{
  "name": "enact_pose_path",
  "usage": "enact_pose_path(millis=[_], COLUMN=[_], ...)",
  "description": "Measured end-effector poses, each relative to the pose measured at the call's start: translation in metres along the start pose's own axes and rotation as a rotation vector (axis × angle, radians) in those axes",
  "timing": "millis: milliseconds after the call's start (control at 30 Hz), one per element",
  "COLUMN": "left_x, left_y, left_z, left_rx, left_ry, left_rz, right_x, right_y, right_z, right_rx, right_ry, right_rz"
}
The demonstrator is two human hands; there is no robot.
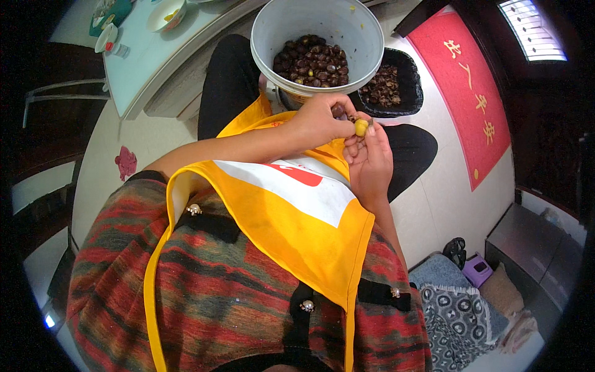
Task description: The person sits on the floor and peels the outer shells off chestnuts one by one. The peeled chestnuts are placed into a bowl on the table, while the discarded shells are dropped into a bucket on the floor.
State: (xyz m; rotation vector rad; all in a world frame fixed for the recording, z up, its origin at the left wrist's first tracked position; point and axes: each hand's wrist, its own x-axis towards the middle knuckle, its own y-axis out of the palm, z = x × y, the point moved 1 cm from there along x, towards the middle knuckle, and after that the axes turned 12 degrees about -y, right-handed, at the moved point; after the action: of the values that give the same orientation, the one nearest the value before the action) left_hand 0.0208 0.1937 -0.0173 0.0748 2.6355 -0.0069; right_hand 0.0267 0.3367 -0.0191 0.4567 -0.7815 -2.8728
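My left hand [320, 117] reaches across from the left, its fingers curled around a dark brown chestnut [338, 109]. The yellow kernel [361, 127] of a peeled chestnut rests in the fingers of my right hand [372, 158]. Bits of brown shell [370, 122] cling beside the kernel, and my left fingertips meet it from the other side. Just beyond both hands stands a white plastic bucket [362, 69], partly filled with brown chestnuts [320, 65]. To its right is a black-lined container [411, 86] holding broken shells [383, 86].
A glass-topped table [139, 60] at upper left carries a bowl [167, 16] with yellow pieces and a small red-capped bottle [118, 49]. A red doormat [469, 88] with writing lies at right. A yellow apron [297, 246] covers my front. A pink cloth [126, 162] lies on the floor.
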Motion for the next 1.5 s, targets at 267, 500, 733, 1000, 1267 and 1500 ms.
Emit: enact_pose_path(millis=[267, 500, 733, 1000, 1267, 1500], left_x=[0.003, 0.002, -0.001, 0.003, 0.001, 0.006], left_y=[-0.002, -0.007, -0.008, -0.007, -0.007, -0.007], left_z=[0.0, -0.002, -0.009, -0.004, -0.004, 0.002], left_rx=[0.027, -0.234, 0.01, 0.247, 0.271, 0.102], left_ry=[0.018, -0.3, -0.111, 0.123, 0.149, 0.045], left_rz=[0.027, 0.181, 0.155, 0.174, 0.122, 0.104], right_x=[0.002, 0.002, 0.005, 0.003, 0.0, 0.003], right_y=[-0.003, -0.007, -0.007, -0.01, -0.008, -0.009], right_z=[0.001, 0.008, 0.011, 0.01, 0.008, 0.012], right_rx=[-0.278, -0.172, -0.146, -0.387, -0.347, -0.352], right_ry=[-0.076, -0.006, -0.015, -0.036, 0.012, 0.017], right_rz=[0.109, 0.125, 0.131, 0.161, 0.13, 0.179])
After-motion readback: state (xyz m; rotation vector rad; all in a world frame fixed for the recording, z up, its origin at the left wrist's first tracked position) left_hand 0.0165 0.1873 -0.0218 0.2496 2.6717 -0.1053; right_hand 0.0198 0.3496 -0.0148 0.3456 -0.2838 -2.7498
